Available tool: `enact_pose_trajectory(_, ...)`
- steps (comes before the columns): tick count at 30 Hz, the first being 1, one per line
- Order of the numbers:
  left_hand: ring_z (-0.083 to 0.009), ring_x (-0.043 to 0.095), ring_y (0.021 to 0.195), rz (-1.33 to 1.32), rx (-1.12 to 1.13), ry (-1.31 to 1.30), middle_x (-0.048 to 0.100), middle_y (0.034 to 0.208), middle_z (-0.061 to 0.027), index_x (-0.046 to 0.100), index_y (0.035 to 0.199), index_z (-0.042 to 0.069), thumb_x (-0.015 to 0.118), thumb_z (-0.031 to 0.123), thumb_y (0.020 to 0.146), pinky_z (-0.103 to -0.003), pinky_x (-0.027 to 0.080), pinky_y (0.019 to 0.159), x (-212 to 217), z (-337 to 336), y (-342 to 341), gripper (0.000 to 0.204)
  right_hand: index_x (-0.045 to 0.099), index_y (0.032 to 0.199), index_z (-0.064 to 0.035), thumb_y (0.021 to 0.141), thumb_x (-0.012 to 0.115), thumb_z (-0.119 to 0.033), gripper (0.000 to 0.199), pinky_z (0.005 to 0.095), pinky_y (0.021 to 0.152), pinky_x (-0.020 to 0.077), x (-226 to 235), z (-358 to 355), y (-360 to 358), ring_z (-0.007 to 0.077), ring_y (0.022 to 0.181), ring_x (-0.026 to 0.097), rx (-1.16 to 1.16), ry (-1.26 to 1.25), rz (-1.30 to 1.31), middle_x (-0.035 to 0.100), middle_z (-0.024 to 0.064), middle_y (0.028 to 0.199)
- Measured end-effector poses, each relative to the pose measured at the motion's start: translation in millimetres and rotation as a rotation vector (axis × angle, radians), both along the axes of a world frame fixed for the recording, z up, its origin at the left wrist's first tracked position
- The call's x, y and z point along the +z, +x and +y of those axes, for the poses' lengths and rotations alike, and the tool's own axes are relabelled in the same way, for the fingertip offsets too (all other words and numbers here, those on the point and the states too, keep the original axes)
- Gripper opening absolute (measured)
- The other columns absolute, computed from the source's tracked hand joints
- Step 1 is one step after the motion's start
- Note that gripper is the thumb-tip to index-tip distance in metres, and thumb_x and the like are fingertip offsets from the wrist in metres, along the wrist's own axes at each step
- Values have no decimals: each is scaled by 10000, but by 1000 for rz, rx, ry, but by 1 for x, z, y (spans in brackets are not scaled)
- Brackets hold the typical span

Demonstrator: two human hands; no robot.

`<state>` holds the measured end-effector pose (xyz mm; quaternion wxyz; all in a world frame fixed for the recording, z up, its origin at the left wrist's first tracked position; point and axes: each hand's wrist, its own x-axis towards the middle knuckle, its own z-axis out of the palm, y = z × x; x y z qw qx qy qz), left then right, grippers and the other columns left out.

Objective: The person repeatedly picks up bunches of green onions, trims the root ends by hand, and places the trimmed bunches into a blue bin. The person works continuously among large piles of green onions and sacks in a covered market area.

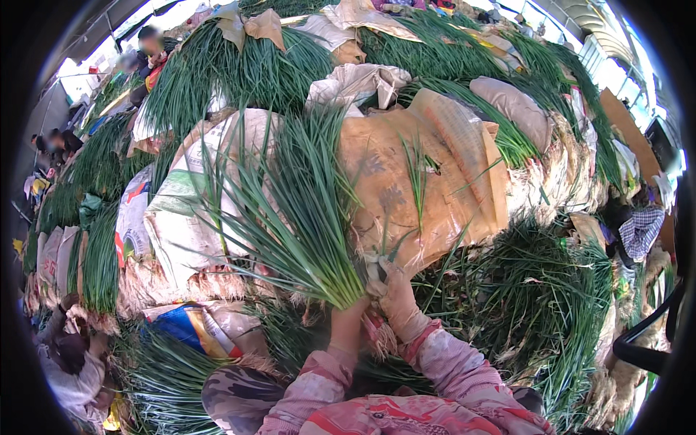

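My left hand is wrapped round the lower stems of a big bunch of green onions, whose leaves fan out away from me to the upper left. Pale and reddish root ends hang below the grip, between my wrists. My right hand is close beside the base of the bunch, its fingers bent together near a pale, wrinkled bit. What it pinches is too small to make out. Just beyond lies a brown sack sheet with a few loose green onion stalks on it.
White woven sacks cover stacked onions to the left. A heap of loose green leaves lies at my right. More onion piles rise behind. A person is at the lower left. A black curved bar stands at the right edge.
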<state>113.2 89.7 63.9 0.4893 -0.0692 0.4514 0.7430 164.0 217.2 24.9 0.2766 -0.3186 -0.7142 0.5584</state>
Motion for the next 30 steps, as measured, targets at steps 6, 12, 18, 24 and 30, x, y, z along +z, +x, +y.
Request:
enact_pose_trajectory(6,-163,657,643,387,-73,-90,676,811,-82,640,1027,-33,662,48,879,-319,541,561,3,-1,2,170,626,1058,10,902,563,-54,180,363,745,515,8,16,11,262,841,639,-234,69,52,657,157,924)
enact_pose_trajectory(12,-166,653,631,510,136,83,706,900,-98,648,1116,-35,636,24,911,-297,544,554,11,-2,-4,213,625,1011,-37,933,573,-127,130,343,623,506,4,102,69,254,680,661,-293,553,-175,639,141,730)
enact_pose_trajectory(18,-171,640,582,322,50,30,687,774,-114,650,1079,-24,624,111,920,-295,528,522,50,-21,-24,210,638,968,-50,909,630,-290,247,417,693,521,-23,154,56,339,774,680,-265,612,-512,662,173,763)
enact_pose_trajectory(24,-188,592,495,323,260,-43,615,623,-114,596,945,14,584,223,942,-274,463,446,117,-93,-46,209,636,962,-48,870,655,-271,242,431,649,522,29,121,-12,356,764,687,-221,607,-209,666,182,766)
enact_pose_trajectory(30,-195,596,572,449,432,-55,635,775,-124,580,1052,-15,571,208,934,-285,493,525,166,-134,-21,252,608,1087,-60,822,668,-341,391,502,761,523,38,96,-86,408,878,678,25,372,-514,693,235,928)
